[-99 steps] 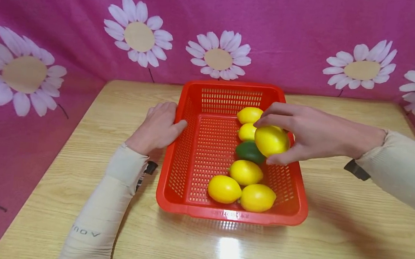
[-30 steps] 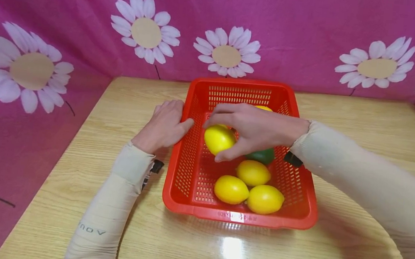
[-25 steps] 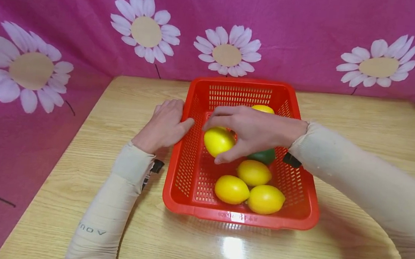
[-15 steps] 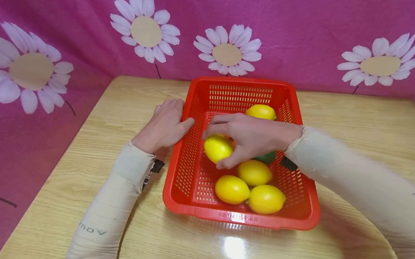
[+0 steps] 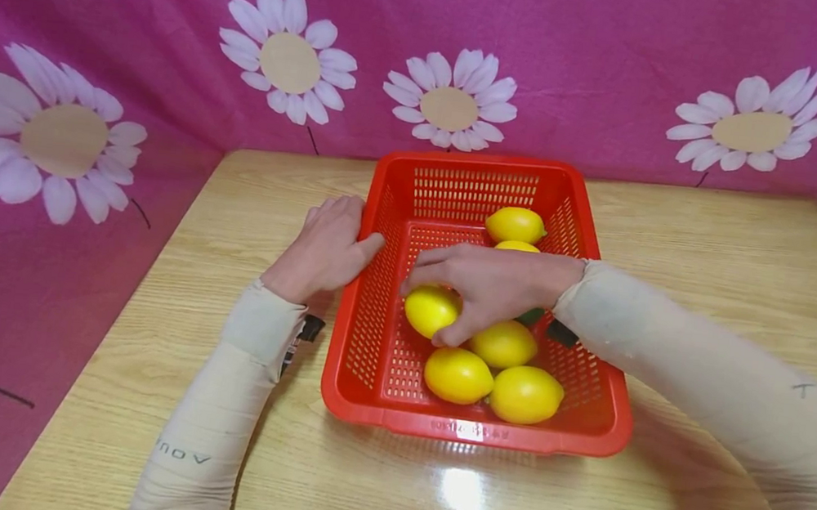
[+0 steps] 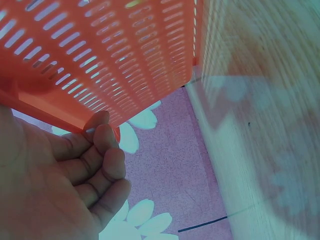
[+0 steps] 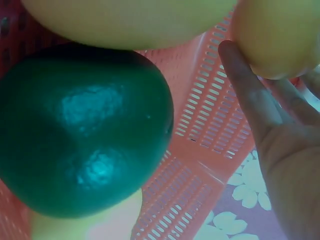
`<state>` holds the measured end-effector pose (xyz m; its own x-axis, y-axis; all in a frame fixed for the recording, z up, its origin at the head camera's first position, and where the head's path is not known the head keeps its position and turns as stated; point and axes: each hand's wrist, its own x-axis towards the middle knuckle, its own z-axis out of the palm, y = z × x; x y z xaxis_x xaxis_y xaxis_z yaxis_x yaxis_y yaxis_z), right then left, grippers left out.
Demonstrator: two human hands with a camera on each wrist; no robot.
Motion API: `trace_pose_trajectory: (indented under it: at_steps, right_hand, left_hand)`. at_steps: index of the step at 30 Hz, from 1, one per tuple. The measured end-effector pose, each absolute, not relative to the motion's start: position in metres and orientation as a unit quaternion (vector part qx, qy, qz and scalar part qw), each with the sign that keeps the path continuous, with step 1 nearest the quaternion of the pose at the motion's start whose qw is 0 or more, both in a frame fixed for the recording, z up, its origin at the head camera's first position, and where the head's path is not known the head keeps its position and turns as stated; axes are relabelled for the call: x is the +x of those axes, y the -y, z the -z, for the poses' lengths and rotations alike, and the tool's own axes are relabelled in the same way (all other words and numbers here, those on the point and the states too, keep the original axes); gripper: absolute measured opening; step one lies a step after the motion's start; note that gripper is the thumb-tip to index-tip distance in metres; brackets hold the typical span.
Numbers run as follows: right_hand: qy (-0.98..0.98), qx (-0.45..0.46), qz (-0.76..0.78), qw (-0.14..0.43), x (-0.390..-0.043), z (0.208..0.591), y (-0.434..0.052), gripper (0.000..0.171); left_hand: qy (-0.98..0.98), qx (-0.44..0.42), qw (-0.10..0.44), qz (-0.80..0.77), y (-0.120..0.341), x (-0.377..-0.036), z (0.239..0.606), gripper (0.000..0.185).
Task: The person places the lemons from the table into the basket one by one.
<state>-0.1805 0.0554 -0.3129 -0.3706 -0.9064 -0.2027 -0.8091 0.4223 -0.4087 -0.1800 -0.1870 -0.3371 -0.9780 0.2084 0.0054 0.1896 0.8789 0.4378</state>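
Observation:
My right hand (image 5: 487, 287) holds a yellow lemon (image 5: 431, 310) between thumb and fingers, low inside a red perforated plastic basket (image 5: 473, 432), left of its middle. In the right wrist view, fingers lie along that lemon at the upper right, and a shiny dark green fruit (image 7: 85, 135) looms large at left. The head view shows only a sliver of the green fruit behind my wrist. My left hand (image 5: 323, 251) grips the basket's left rim, thumb over the edge; the left wrist view has its fingers (image 6: 114, 162) curled on the outer side.
Three lemons cluster at the basket's near end, one of them a front-left lemon (image 5: 458, 376). Toward the far right wall lies another lemon (image 5: 515, 224), with one more partly behind my right forearm. A pink flowered cloth (image 5: 581, 75) hangs behind the wooden table (image 5: 193, 267).
From the basket's right side, my right hand has carried the lemon leftward, then lowered it deeper and slightly nearer me. The left hand keeps its place on the rim.

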Motion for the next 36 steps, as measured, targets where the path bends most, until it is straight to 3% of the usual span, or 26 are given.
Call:
trace_pose_trajectory:
  at_steps: [20, 36]
  right_hand:
    - [-0.827, -0.508, 0.103, 0.219, -0.183, 0.323, -0.057, 0.067]
    - [-0.833, -0.473, 0.075, 0.276, -0.182, 0.325, -0.056, 0.066]
  left_hand:
    - [-0.97, 0.108, 0.017, -0.217, 0.184, -0.179, 0.334, 0.035]
    - [-0.967, 0.105, 0.017, -0.233, 0.185, -0.18, 0.338, 0.035]
